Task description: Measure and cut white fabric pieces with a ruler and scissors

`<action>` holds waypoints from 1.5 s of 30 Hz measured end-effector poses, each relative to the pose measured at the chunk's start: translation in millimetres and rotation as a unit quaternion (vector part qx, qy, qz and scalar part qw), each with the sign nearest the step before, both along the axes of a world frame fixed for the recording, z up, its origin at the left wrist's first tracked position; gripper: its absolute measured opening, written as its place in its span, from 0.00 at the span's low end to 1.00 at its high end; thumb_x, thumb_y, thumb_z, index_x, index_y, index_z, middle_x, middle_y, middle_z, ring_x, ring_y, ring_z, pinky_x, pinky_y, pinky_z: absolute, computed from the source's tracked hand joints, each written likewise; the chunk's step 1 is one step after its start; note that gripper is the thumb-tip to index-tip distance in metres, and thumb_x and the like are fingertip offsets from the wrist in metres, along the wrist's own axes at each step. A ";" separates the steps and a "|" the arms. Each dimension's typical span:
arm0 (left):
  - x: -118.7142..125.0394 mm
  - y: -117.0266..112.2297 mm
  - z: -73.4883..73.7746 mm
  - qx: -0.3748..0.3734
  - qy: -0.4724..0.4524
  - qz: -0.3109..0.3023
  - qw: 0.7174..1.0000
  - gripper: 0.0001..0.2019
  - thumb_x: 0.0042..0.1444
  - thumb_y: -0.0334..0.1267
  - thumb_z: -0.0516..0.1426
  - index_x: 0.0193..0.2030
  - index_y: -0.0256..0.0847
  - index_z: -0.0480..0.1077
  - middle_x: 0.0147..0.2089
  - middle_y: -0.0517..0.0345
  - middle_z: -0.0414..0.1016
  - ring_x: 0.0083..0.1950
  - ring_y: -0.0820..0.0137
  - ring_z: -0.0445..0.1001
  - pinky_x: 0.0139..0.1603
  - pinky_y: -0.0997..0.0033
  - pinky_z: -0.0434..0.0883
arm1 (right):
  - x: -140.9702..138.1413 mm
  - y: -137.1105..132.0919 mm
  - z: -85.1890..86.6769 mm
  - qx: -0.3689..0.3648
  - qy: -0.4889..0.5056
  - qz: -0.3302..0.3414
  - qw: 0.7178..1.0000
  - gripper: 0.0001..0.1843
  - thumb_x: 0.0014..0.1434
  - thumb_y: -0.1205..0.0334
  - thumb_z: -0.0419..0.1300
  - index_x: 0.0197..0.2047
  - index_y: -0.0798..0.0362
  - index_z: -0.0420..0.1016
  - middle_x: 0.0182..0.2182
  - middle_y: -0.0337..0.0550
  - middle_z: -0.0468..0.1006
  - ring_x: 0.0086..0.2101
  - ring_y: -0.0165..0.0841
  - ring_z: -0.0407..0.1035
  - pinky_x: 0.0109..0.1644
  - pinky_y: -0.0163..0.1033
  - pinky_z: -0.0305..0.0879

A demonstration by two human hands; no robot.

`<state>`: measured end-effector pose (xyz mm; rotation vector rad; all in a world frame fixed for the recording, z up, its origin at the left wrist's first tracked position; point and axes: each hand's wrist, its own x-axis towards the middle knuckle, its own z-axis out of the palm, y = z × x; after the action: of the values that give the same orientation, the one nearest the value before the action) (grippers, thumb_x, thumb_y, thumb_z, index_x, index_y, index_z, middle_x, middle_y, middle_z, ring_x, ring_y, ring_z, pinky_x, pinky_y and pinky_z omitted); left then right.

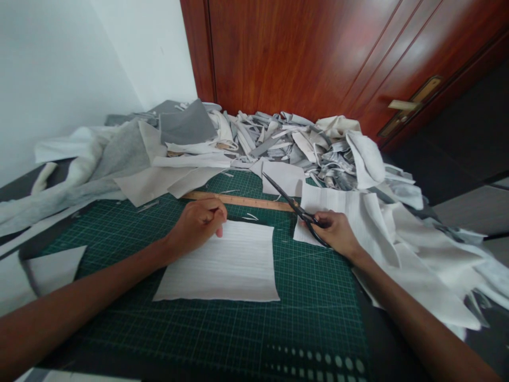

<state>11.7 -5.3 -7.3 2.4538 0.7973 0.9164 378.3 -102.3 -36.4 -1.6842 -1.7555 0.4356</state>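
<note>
In the head view, a pair of black scissors (298, 209) is being gripped at the handles by the right grip (338, 233), and the blades are pointing away and leftward across the right end of a wooden ruler (242, 200). The left grip (198, 223) is being held closed, fingers folded, over the far left corner of a pale striped sheet (222, 268); whether anything is being pinched there cannot be told. The sheet is lying nearly flat on a green cutting mat (318, 297), on the near side of the ruler. Beneath the scissor handles, a second striped sheet (334, 200) is being partly covered, and beyond, a heap of scraps (274, 138) is being backed by a door (298, 53).

As a judgement, the second sheet is risking a stray nick, since the scissors are being held so close above it. The ruler could be knocked askew by a low blade. The striped sheet could be skewed by a dragging left wrist, and loose slivers (250, 216) could be trapped under its far edge.
</note>
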 end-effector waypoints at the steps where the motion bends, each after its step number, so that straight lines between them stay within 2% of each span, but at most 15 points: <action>1: -0.4 -0.2 0.5 -0.008 0.002 0.008 1.000 0.25 0.65 0.30 0.49 0.16 0.42 0.72 0.30 0.58 0.77 0.35 0.71 0.74 0.42 0.68 0.67 | 0.0 0.0 -0.4 0.000 0.000 -0.001 1.000 0.23 0.60 0.46 0.66 0.20 0.50 0.68 0.18 0.36 0.68 0.21 0.29 0.58 0.25 0.37 0.52; 5: -0.6 0.4 0.6 -0.029 0.023 0.006 0.999 0.25 0.66 0.30 0.48 0.17 0.42 0.71 0.30 0.57 0.77 0.36 0.70 0.75 0.44 0.68 0.68 | -1.1 0.2 0.1 0.002 -0.005 -0.002 1.000 0.25 0.60 0.46 0.66 0.20 0.50 0.66 0.17 0.35 0.66 0.20 0.28 0.55 0.26 0.38 0.50; 8: 1.0 1.6 -0.5 -0.001 0.019 -0.020 1.000 0.26 0.69 0.33 0.50 0.17 0.42 0.70 0.31 0.57 0.77 0.37 0.70 0.74 0.43 0.68 0.68 | -1.8 0.0 1.5 0.007 -0.011 0.000 1.000 0.25 0.60 0.46 0.66 0.19 0.50 0.65 0.16 0.34 0.65 0.20 0.27 0.55 0.26 0.38 0.50; 11: 2.9 2.5 -0.9 0.025 -0.001 -0.022 0.999 0.20 0.69 0.35 0.53 0.23 0.41 0.70 0.32 0.58 0.76 0.37 0.70 0.74 0.43 0.69 0.69 | -1.8 -0.8 2.8 0.008 -0.016 0.002 1.000 0.24 0.61 0.47 0.66 0.20 0.50 0.67 0.16 0.34 0.66 0.20 0.28 0.56 0.27 0.39 0.51; 14: 3.5 2.9 -2.0 0.024 -0.013 -0.010 1.000 0.15 0.67 0.35 0.54 0.26 0.41 0.66 0.33 0.59 0.75 0.38 0.70 0.74 0.43 0.68 0.69 | -1.8 -1.6 4.3 0.011 -0.021 0.004 1.000 0.24 0.60 0.48 0.66 0.20 0.50 0.67 0.17 0.34 0.66 0.21 0.28 0.57 0.28 0.39 0.52; 18: 2.9 4.3 -6.0 0.028 -0.012 -0.015 0.999 0.16 0.66 0.31 0.54 0.25 0.42 0.60 0.32 0.59 0.72 0.36 0.71 0.71 0.41 0.68 0.67 | -2.4 -1.8 7.0 0.012 -0.027 0.008 1.000 0.23 0.60 0.48 0.66 0.20 0.50 0.67 0.17 0.34 0.66 0.21 0.29 0.58 0.29 0.39 0.53; 23: 3.3 7.8 -10.3 0.065 0.001 -0.053 0.996 0.16 0.68 0.31 0.53 0.26 0.41 0.64 0.33 0.58 0.72 0.38 0.69 0.71 0.42 0.68 0.68 | -2.9 -2.1 9.0 0.006 -0.030 0.003 1.000 0.23 0.59 0.48 0.66 0.20 0.50 0.67 0.16 0.34 0.65 0.21 0.29 0.58 0.28 0.39 0.52; 27: 2.5 8.7 -10.7 0.064 0.018 -0.061 0.996 0.17 0.69 0.31 0.54 0.25 0.41 0.65 0.33 0.58 0.72 0.37 0.70 0.71 0.43 0.68 0.68 | -2.4 -2.9 7.9 0.001 -0.023 0.001 1.000 0.22 0.58 0.48 0.66 0.20 0.50 0.69 0.17 0.36 0.68 0.22 0.29 0.60 0.27 0.38 0.53; 33: 1.2 6.7 -11.8 0.006 0.024 -0.066 0.998 0.20 0.68 0.36 0.59 0.23 0.41 0.59 0.32 0.60 0.70 0.36 0.71 0.69 0.40 0.69 0.65 | -2.5 -1.4 10.0 -0.020 0.059 -0.004 0.998 0.25 0.58 0.42 0.67 0.21 0.50 0.69 0.19 0.38 0.70 0.24 0.31 0.62 0.26 0.36 0.54; 35: 1.3 6.0 -12.4 -0.019 0.027 -0.059 0.998 0.17 0.66 0.37 0.60 0.27 0.41 0.62 0.34 0.60 0.71 0.38 0.70 0.70 0.42 0.69 0.66 | -2.3 -0.4 13.7 -0.036 0.093 -0.002 0.995 0.27 0.56 0.39 0.68 0.20 0.50 0.68 0.19 0.38 0.68 0.23 0.30 0.61 0.25 0.36 0.53; 39: 0.2 6.1 -15.6 -0.043 0.063 -0.050 0.996 0.04 0.65 0.39 0.61 0.41 0.42 0.72 0.42 0.58 0.76 0.45 0.66 0.73 0.51 0.65 0.69 | 1.5 -0.1 17.5 -0.069 0.164 0.003 0.984 0.32 0.54 0.34 0.68 0.17 0.50 0.64 0.16 0.36 0.61 0.19 0.27 0.53 0.22 0.37 0.48; 42: -1.0 7.1 -18.5 -0.058 0.075 -0.056 0.994 0.06 0.66 0.40 0.60 0.46 0.43 0.73 0.44 0.57 0.77 0.47 0.65 0.73 0.53 0.64 0.70 | 7.5 -0.2 13.0 -0.074 0.211 -0.007 0.975 0.33 0.57 0.31 0.64 0.17 0.50 0.64 0.14 0.35 0.59 0.18 0.27 0.50 0.22 0.38 0.45; 45: -1.2 7.7 -19.0 -0.071 0.091 -0.062 0.991 0.06 0.67 0.40 0.57 0.47 0.43 0.73 0.45 0.57 0.78 0.47 0.65 0.74 0.54 0.64 0.71 | 12.4 0.6 7.3 -0.045 0.271 -0.026 0.961 0.34 0.53 0.28 0.65 0.19 0.49 0.65 0.15 0.36 0.61 0.19 0.28 0.51 0.22 0.40 0.44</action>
<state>10.5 2.4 -26.3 2.4537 0.7334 0.5758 390.7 -101.7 -29.2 -1.4813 -1.3011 0.8710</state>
